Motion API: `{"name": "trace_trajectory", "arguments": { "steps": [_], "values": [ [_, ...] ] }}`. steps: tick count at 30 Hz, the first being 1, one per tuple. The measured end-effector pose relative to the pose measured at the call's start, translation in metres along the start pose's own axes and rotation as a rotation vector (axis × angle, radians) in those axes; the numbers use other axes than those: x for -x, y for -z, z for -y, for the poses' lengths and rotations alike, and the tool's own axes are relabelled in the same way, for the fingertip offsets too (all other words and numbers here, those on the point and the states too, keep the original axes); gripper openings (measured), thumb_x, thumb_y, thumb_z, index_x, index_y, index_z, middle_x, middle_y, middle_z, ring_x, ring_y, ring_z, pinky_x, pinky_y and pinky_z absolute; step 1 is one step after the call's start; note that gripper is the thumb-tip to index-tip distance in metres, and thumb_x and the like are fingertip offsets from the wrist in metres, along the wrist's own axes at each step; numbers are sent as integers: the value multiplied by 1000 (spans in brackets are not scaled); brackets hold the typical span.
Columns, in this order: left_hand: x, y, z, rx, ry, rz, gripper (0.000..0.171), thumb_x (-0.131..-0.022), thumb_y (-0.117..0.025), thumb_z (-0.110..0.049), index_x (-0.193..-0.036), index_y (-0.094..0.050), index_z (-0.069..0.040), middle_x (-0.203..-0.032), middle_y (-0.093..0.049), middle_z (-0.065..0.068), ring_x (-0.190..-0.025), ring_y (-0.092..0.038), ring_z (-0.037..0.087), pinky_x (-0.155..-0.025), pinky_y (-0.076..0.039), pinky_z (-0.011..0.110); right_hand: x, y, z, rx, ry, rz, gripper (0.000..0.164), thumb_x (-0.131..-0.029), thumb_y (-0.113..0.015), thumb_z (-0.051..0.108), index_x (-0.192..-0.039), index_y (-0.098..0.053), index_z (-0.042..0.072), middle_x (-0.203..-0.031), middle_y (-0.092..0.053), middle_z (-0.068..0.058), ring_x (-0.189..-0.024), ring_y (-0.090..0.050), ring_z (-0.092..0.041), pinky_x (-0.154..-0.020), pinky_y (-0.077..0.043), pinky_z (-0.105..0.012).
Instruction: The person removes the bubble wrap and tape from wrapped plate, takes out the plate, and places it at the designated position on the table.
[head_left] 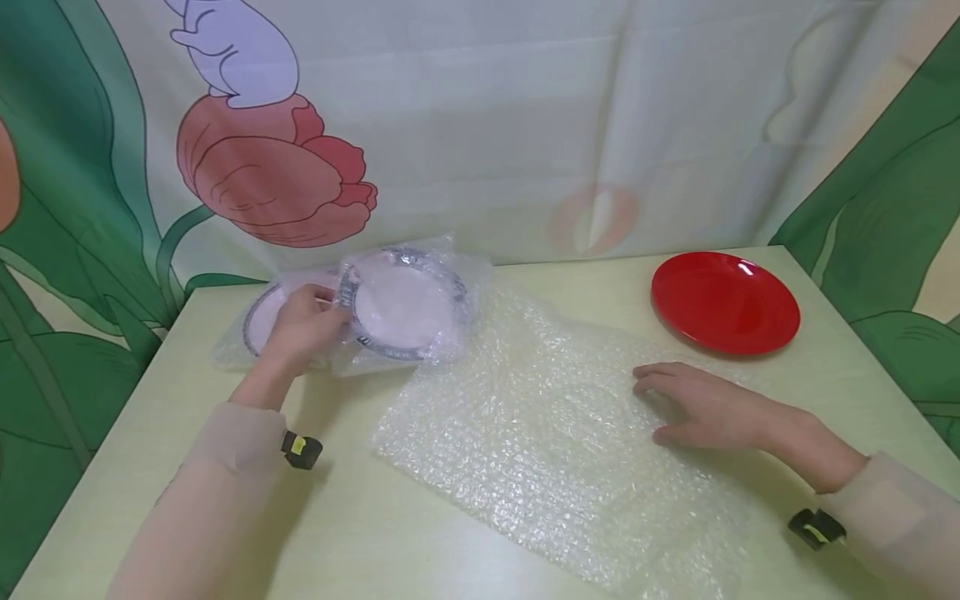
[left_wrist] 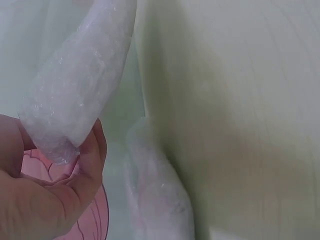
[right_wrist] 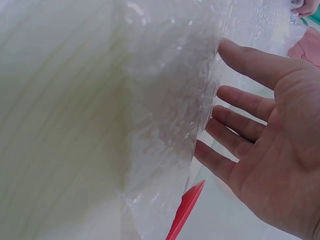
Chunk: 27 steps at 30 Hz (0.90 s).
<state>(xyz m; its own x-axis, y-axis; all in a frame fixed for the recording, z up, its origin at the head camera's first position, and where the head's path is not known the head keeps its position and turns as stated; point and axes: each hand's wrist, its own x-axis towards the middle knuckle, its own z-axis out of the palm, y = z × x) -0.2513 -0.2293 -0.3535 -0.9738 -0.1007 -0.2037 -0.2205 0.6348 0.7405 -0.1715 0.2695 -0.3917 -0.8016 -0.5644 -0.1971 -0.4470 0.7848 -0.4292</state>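
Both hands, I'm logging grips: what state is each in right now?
Left hand: closed, holding a round white plate with a dark patterned rim, wrapped in clear plastic.
Right hand: open, holding nothing, over the clear bubble wrap sheet.

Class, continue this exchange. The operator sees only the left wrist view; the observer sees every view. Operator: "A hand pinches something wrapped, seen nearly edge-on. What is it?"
Observer: From the head view, the left hand holds a wrapped plate with a dark patterned rim.
Operator: Where is the right hand?
Observer: The right hand is at the right part of a sheet of bubble wrap, its fingers holding no plate.
Operator: Is any plate unwrapped?
Observer: Yes, a red plate lies near the far right corner of the table.
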Motion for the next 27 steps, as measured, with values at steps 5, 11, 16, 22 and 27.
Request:
{"name": "trace_trajectory", "arguments": {
  "steps": [5,11,16,22,27],
  "values": [
    [4,12,1,-15,13,-38,57,-100,-51,-20,-148,-35,6,-139,-45,26,-119,-48,38,-100,-48,49,0,0,-1,1,10,-1,64,-83,-86,25,-138,-59,7,-150,-49,-18,-137,-42,-43,-107,-42,-60],
    [9,26,4,12,17,-73,59,-103,-51,-19,-153,-31,6,-144,-42,28,-124,-46,41,-104,-46,51,0,0,-2,8,19,-3,64,-85,-85,24,-139,-58,6,-150,-48,-18,-138,-41,-43,-108,-41,-59],
    [12,37,9,40,1,-77,62,-105,-51,-22,-154,-28,8,-147,-38,31,-128,-43,45,-108,-43,55,-1,0,-1,11,19,0,64,-85,-85,26,-140,-57,6,-151,-47,-18,-139,-41,-43,-108,-40,-60],
    [15,43,13,68,-18,-51,63,-105,-52,-22,-153,-26,10,-146,-38,32,-125,-44,45,-107,-43,55,-4,-2,2,31,40,-14,64,-89,-81,25,-145,-56,5,-154,-44,-19,-141,-38,-43,-108,-40,-59],
    [18,41,14,90,-31,-21,59,-105,-52,-17,-152,-28,10,-144,-40,31,-123,-47,42,-105,-46,52,-9,-5,5,68,81,-45,63,-90,-80,24,-146,-57,9,-153,-43,-19,-140,-37,-42,-105,-45,-57]
  ]
}}
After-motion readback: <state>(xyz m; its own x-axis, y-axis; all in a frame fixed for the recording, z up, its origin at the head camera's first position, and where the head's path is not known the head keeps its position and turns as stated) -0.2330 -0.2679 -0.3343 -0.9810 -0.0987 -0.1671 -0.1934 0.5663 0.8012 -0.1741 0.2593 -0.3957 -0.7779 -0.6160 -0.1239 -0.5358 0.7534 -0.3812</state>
